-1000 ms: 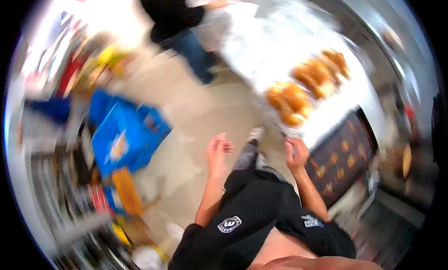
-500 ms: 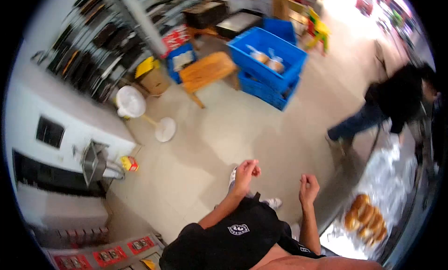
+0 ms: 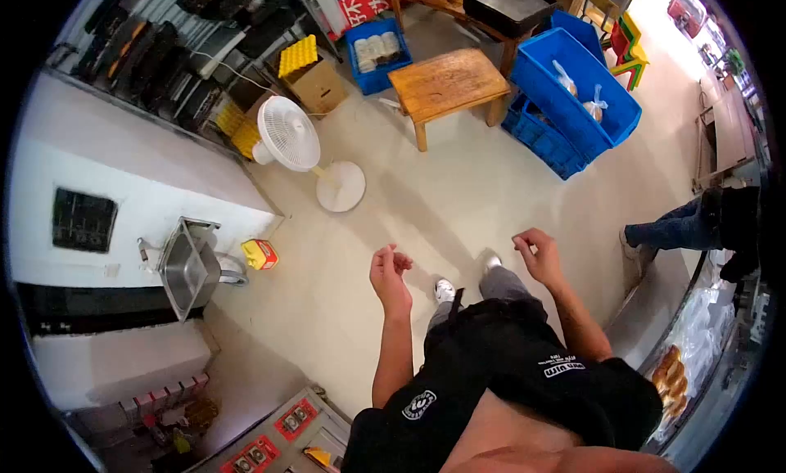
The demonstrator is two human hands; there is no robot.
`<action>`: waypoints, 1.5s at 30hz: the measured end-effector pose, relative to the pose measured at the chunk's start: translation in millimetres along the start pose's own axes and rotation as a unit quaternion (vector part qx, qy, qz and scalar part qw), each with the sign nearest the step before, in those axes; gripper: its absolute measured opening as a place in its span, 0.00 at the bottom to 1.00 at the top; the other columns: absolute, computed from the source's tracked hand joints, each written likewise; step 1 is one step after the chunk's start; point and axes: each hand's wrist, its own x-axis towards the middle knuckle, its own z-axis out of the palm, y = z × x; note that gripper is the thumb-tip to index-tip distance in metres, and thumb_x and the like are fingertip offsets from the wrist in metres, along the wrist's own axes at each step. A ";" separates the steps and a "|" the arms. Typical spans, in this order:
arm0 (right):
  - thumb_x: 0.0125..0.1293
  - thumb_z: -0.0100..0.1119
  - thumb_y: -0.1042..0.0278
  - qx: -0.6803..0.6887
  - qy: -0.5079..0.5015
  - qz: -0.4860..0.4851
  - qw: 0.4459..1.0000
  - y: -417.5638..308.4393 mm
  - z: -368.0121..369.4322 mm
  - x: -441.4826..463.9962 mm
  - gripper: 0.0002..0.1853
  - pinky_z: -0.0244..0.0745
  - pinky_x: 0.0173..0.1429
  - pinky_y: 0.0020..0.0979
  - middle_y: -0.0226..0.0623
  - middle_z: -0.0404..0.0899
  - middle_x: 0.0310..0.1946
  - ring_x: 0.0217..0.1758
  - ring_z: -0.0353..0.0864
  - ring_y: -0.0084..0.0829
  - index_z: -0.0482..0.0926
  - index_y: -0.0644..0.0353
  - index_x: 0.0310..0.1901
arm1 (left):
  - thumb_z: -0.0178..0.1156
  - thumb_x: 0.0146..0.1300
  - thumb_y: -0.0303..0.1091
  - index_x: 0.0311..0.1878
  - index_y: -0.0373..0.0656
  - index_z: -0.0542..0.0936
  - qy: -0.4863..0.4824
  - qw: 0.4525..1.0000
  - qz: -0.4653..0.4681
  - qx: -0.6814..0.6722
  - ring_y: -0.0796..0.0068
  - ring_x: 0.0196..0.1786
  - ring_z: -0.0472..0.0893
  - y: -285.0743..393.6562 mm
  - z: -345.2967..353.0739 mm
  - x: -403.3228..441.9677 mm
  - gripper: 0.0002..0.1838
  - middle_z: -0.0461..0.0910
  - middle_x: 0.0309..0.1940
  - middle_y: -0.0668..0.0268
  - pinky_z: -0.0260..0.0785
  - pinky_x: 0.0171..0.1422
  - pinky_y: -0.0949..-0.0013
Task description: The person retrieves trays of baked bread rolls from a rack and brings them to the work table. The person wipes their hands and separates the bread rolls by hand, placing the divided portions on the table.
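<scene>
My left hand (image 3: 390, 278) hangs in the air in front of me, its fingers loosely curled and apart, with nothing in it. To the right, my right hand (image 3: 539, 257) is also raised and empty, with a gap between thumb and forefinger. Neither hand touches anything. Below them are my black top (image 3: 499, 350) and my white shoes (image 3: 444, 290) on the pale floor. Several golden-brown bread loaves (image 3: 671, 383) lie by the clear plastic sheeting at the right, away from my right hand.
A sink (image 3: 190, 268) and yellow-red jug (image 3: 259, 254) are at the left. Ahead stand a white fan (image 3: 289, 133), wooden stool (image 3: 449, 84) and stacked blue crates (image 3: 565, 80) holding bagged items. A person in jeans (image 3: 678, 227) stands at the right edge.
My view has turned left, so the fan, stool, crates and loaves sit further right. My hands have moved further apart. The other person has shifted to the right edge.
</scene>
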 end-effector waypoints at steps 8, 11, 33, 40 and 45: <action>0.75 0.66 0.68 -0.008 -0.056 -0.013 0.998 0.9 65.9 217.3 0.09 0.79 0.37 0.33 0.42 0.87 0.32 0.31 0.86 0.32 0.87 0.66 0.39 | 0.34 0.85 0.63 0.22 0.34 0.79 -0.054 0.994 0.033 -0.094 0.59 0.40 0.80 35.5 6.2 107.0 0.45 0.84 0.32 0.50 0.72 0.52 0.56; 0.74 0.67 0.68 0.032 -0.039 -0.057 0.997 -10.6 97.7 321.2 0.09 0.78 0.37 0.33 0.42 0.87 0.31 0.31 0.86 0.31 0.87 0.66 0.39 | 0.39 0.85 0.54 0.18 0.32 0.78 -0.001 0.999 -0.005 -0.043 0.57 0.41 0.82 27.7 11.5 155.0 0.42 0.86 0.37 0.45 0.73 0.54 0.57; 0.83 0.54 0.47 0.326 -0.594 -0.007 0.735 -354.6 439.1 861.3 0.23 0.85 0.50 0.37 0.34 0.86 0.43 0.41 0.88 0.31 0.83 0.62 0.56 | 0.42 0.81 0.43 0.21 0.27 0.83 0.134 0.952 0.248 -0.118 0.51 0.48 0.82 231.1 116.6 531.5 0.36 0.86 0.41 0.42 0.73 0.60 0.49; 0.84 0.43 0.37 0.345 -0.631 -0.110 0.686 -603.6 541.3 1006.3 0.28 0.83 0.52 0.34 0.31 0.86 0.42 0.45 0.87 0.28 0.81 0.55 0.57 | 0.40 0.78 0.48 0.16 0.33 0.81 0.285 0.845 0.391 -0.227 0.49 0.48 0.82 256.5 101.5 553.9 0.37 0.87 0.37 0.45 0.73 0.58 0.48; 0.73 0.68 0.39 0.390 -0.520 -0.175 0.739 -795.8 651.5 1113.2 0.33 0.87 0.58 0.35 0.43 0.86 0.47 0.51 0.88 0.34 0.80 0.67 0.58 | 0.39 0.79 0.45 0.15 0.39 0.74 0.387 0.764 0.437 -0.274 0.55 0.42 0.78 291.1 116.4 601.1 0.34 0.84 0.33 0.51 0.73 0.51 0.51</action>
